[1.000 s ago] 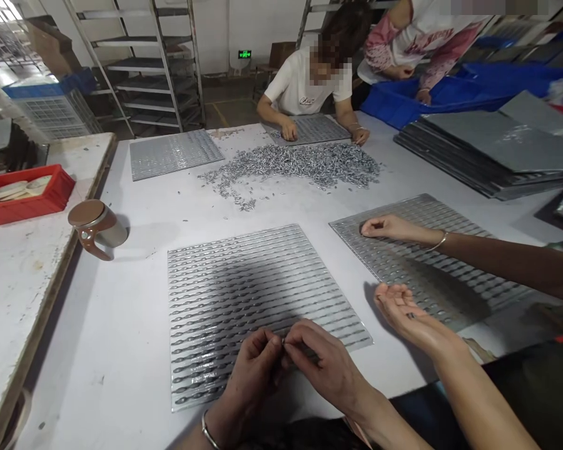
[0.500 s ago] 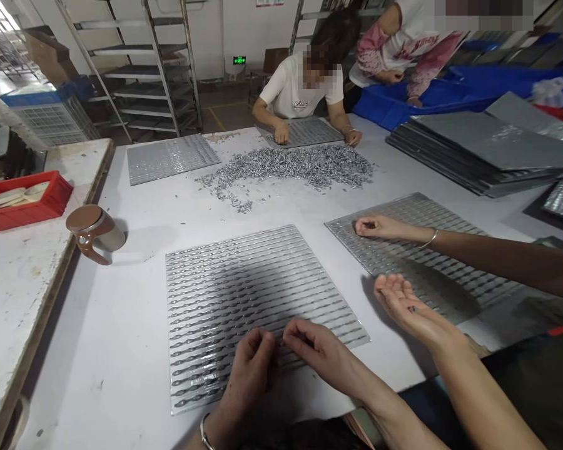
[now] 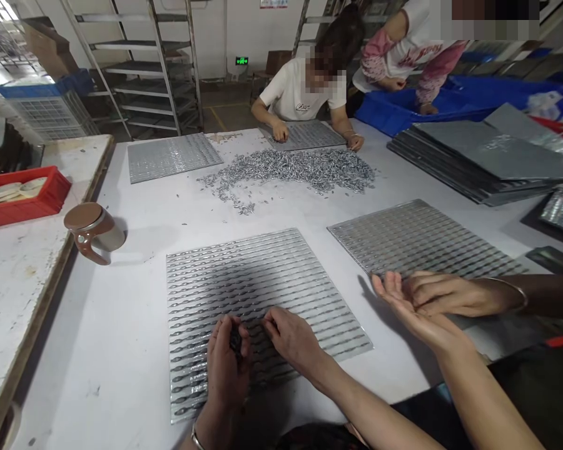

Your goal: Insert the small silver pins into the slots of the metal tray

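Observation:
In front of me lies a flat panel (image 3: 304, 275) with rows of small spindle-shaped grey pieces under a glossy surface. My left hand (image 3: 225, 369) is cupped and closed around several small dark metallic pieces (image 3: 235, 340) over the panel's near part. Just to its right, my right hand (image 3: 293, 340) has thumb and forefinger pinched close above the rows; whatever is between the tips is too small to make out. A heap of loose silvery oval pieces (image 3: 300, 169) spreads beyond the panel.
Beside me a co-worker's hands (image 3: 431, 300) meet over a second panel (image 3: 403, 231). Across the table a person works at another panel (image 3: 309, 134). A brown-lidded mug (image 3: 94, 231) stands left, near a red tray (image 3: 32, 203). Stacked grey sheets (image 3: 488, 150) lie at right.
My left hand has moved left and turned, showing dark pieces in its grip. My right hand has shifted slightly up and left. The co-worker's far hand has come back to their other palm.

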### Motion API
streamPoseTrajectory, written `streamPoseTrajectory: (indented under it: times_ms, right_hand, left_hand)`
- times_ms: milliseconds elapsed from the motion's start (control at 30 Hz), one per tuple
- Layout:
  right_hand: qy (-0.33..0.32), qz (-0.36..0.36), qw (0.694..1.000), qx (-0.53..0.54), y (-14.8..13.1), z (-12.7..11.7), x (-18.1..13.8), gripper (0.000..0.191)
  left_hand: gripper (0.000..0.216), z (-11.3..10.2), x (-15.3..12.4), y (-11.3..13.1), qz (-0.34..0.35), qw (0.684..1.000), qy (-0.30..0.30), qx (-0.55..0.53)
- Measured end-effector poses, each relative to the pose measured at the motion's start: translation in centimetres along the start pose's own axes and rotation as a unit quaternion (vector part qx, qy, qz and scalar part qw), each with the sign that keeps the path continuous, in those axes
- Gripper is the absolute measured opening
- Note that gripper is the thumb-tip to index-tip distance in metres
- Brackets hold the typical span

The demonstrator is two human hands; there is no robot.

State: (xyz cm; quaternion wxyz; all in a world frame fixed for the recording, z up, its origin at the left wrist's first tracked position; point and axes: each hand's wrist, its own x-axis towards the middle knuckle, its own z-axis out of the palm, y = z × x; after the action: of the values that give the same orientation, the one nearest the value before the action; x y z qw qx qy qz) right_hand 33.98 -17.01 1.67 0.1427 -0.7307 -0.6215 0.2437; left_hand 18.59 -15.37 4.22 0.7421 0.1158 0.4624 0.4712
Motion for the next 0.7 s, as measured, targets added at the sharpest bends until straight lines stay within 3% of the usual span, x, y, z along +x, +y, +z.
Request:
streamPoseTrajectory:
  times_ms: [167, 333, 433, 500, 700]
  right_hand:
    - [0.027, 0.008, 0.997, 0.078, -0.1, -0.5, -0.1, 0.004]
    - [0.149, -0.119, 0.968, 0.164, -1.0, -3.0, -2.5, 0.018]
    - [0.161, -0.238, 0.949, 0.132, -1.8, -4.0, -3.7, 0.018]
    - [0.168, -0.273, 0.942, 0.101, -2.2, -4.1, -3.9, 0.020]
    - [0.143, -0.249, 0.958, 0.019, -2.2, -3.7, -3.6, 0.022]
  left_hand:
    - [0.020, 0.4, -0.1, 1.0, -0.082, 0.992, -0.032, -0.091]
    - [0.023, 0.7, -0.5, 1.1, -0.143, 0.971, -0.058, -0.181]
    - [0.030, 0.4, -0.6, 0.5, -0.173, 0.960, -0.109, -0.191]
    - [0.033, 0.2, -0.7, 0.2, -0.183, 0.959, -0.129, -0.175]
    - [0.032, 0.2, -0.9, -0.1, -0.178, 0.965, -0.129, -0.146]
